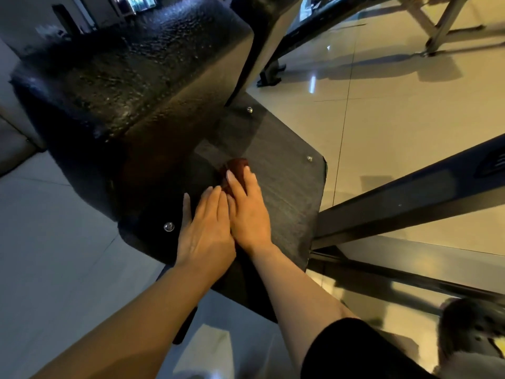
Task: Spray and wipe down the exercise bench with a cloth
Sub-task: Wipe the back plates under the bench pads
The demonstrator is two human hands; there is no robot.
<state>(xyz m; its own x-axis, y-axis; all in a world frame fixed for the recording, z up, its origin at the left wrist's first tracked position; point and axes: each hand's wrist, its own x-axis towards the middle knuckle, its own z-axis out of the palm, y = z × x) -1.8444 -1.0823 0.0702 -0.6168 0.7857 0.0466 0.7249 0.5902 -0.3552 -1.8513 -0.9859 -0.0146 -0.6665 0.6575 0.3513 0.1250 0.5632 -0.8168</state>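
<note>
The black padded bench (131, 86) rises at the upper left, its surface wet with droplets. Below it lies a flat dark plate (287, 184) with bolts at its corners. A small reddish-brown cloth (237, 166) sits on that plate. My right hand (247, 212) lies flat over the cloth with straight fingers, pressing it down. My left hand (203, 231) rests flat on the plate, fingers straight, touching the side of my right hand. No spray bottle is in view.
A dark metal beam (410, 203) runs out to the right from the plate. More frame legs (442, 31) stand at the top right on the glossy tiled floor (396, 110). A dark blurred object (472, 326) sits at the lower right.
</note>
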